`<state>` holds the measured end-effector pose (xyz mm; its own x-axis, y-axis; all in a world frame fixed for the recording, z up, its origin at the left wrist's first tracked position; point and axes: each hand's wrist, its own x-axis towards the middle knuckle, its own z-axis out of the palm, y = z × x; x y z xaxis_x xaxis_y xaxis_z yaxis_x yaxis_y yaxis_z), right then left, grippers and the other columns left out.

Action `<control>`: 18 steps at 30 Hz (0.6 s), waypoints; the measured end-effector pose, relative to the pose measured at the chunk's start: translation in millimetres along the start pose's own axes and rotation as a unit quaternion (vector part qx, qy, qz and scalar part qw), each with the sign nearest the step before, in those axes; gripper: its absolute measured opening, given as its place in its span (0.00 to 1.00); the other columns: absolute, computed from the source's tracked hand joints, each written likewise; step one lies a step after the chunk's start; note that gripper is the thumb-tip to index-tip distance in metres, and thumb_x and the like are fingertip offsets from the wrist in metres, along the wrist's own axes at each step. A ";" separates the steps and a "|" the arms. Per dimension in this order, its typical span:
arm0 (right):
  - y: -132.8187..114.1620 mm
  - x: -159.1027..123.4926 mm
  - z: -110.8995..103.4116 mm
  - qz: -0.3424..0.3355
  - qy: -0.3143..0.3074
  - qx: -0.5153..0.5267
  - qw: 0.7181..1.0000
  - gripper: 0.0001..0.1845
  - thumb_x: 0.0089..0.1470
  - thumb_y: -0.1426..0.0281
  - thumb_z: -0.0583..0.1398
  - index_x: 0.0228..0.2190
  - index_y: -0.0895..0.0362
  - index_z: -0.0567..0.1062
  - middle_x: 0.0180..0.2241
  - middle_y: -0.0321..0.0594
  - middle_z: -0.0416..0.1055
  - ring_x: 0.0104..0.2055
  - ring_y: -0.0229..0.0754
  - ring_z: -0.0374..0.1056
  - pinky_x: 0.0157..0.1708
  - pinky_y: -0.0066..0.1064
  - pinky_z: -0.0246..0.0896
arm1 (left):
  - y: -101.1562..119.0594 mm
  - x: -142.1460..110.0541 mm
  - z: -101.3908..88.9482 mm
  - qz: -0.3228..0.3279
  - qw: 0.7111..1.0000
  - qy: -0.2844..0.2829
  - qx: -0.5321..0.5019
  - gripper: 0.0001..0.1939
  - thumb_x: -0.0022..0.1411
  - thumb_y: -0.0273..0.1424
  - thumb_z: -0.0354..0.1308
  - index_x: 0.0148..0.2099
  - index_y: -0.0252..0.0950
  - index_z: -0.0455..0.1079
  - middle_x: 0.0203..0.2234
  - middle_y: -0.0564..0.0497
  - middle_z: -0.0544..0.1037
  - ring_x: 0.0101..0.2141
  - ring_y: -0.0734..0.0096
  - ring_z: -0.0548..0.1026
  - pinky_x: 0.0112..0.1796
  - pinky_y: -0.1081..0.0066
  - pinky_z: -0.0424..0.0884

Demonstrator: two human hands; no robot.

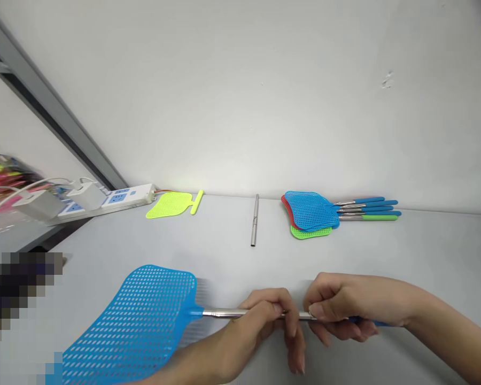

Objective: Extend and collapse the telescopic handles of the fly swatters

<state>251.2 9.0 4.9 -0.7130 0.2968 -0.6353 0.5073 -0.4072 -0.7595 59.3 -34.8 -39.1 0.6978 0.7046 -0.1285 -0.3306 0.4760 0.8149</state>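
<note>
Fly swatter [148, 315], its broad blue head full of small holes, sits low over the grey table [224, 256]; I see my left hand [264, 315] pinching its shiny rod [220, 313], my right hand [344, 302] gripping further along.

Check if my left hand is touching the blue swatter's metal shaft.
Touching: the head view shows the left hand gripping the metal shaft between thumb and fingers.
</note>
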 end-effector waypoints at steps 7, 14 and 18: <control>-6.8 -4.4 1.2 -0.048 0.033 -0.091 0.994 0.17 0.55 0.63 0.49 0.27 0.61 0.70 0.18 0.31 0.57 0.16 0.28 0.51 0.15 0.20 0.45 | 5.2 7.4 0.6 0.012 0.999 -0.023 -0.026 0.13 0.58 0.31 0.41 0.30 0.30 0.64 0.25 0.45 0.70 0.24 0.70 0.70 0.25 0.71 0.64; -14.0 -11.5 -1.5 -0.059 0.063 -0.182 0.979 0.17 0.53 0.58 0.51 0.33 0.59 0.70 0.22 0.33 0.61 0.19 0.28 0.54 0.18 0.20 0.49 | 4.5 8.4 0.8 0.025 0.997 0.040 -0.055 0.19 0.62 0.34 0.37 0.32 0.29 0.65 0.19 0.46 0.70 0.22 0.71 0.69 0.25 0.71 0.64; -11.2 -14.0 -11.2 -0.057 0.076 -0.204 0.974 0.17 0.53 0.58 0.52 0.32 0.60 0.70 0.23 0.33 0.62 0.20 0.28 0.54 0.19 0.20 0.50 | 3.4 8.9 -1.3 0.024 0.996 0.052 -0.065 0.18 0.62 0.32 0.38 0.34 0.29 0.66 0.21 0.45 0.71 0.23 0.71 0.69 0.25 0.71 0.64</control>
<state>260.9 19.1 20.7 -0.7111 0.4578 -0.5336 0.6014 0.0029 -0.7990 63.5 -26.2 -38.3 0.6120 0.7758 -0.1537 -0.4472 0.4998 0.7418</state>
